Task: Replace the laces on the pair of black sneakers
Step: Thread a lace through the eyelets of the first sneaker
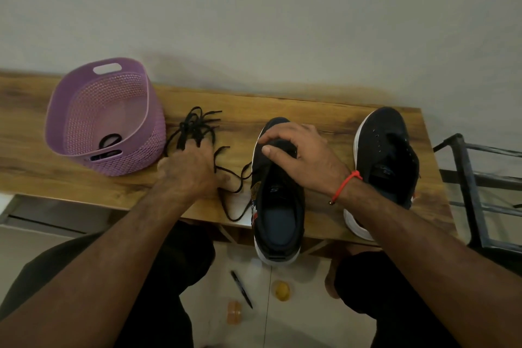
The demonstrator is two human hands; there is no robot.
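We take the wooden table (324, 110) as landmark. Near sneaker (278, 198): black upper, white sole, dark blue insole visible through the open collar, a small coloured patch on its outer side; it stands at the table's near edge, heel overhanging toward us, toe pointing at the wall. Our right hand (303, 158) rests on its tongue area, fingers curled over the forefoot and thumb pressed on the tongue, gripping the shoe. Second sneaker (385, 161), toward the table's right end: same black upper and white sole, eyelet holes showing bare, no lace seen in them. Black laces (195, 127) lie in a loose tangle on the table left of the near sneaker; one strand (231, 195) runs from the tangle to that shoe's side and loops over the near edge. Our left hand (189, 169) lies on the tangle, blurred; fingers reach forward onto the strands, but we cannot tell whether they pinch any. Purple basket (152, 133) at the table's left end, perforated walls, a dark coiled item (110, 141) inside. Below the table on the floor: a pen (241, 289).
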